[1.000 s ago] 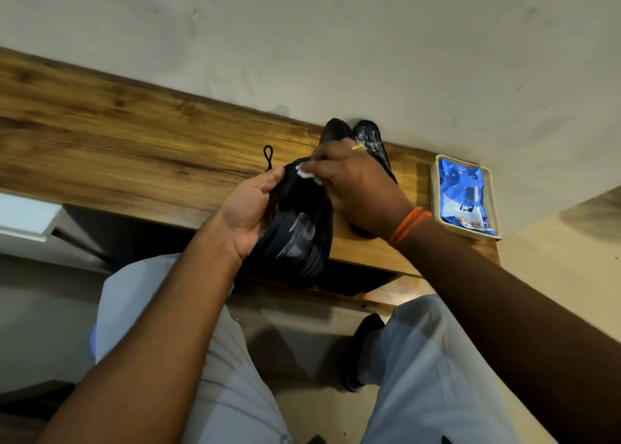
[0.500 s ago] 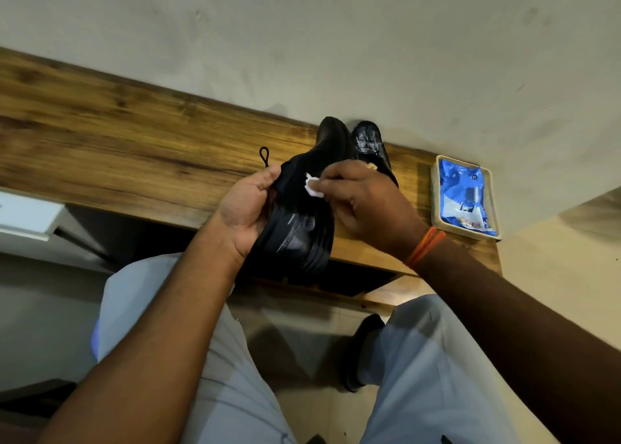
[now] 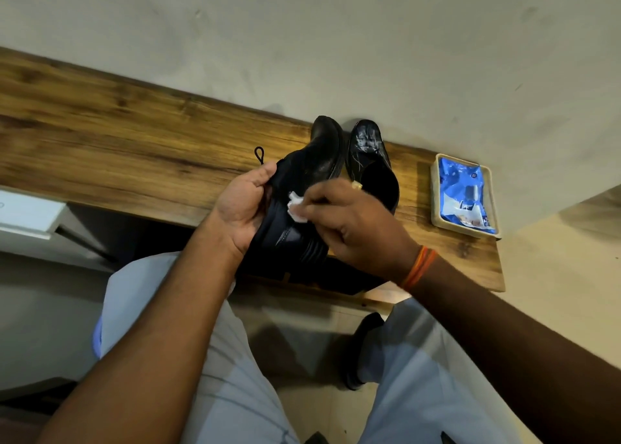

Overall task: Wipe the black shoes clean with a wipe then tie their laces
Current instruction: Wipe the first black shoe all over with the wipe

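Left hand [image 3: 243, 208] grips tilted shoe [image 3: 302, 208] over tabletop [image 3: 134, 148] edge, right hand [image 3: 356, 228] fingers pinching wipe [image 3: 297, 207] against it; hard rubbing could likely twist the shoe loose.

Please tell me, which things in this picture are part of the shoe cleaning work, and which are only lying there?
Part of the job:
- held shoe, gripped by the left hand
- white wipe, pinched in the right hand
- second shoe, on the wooden shelf
- lace loop
- blue wipes pack

Only lying there:
- beige tray under the pack
- white object at left
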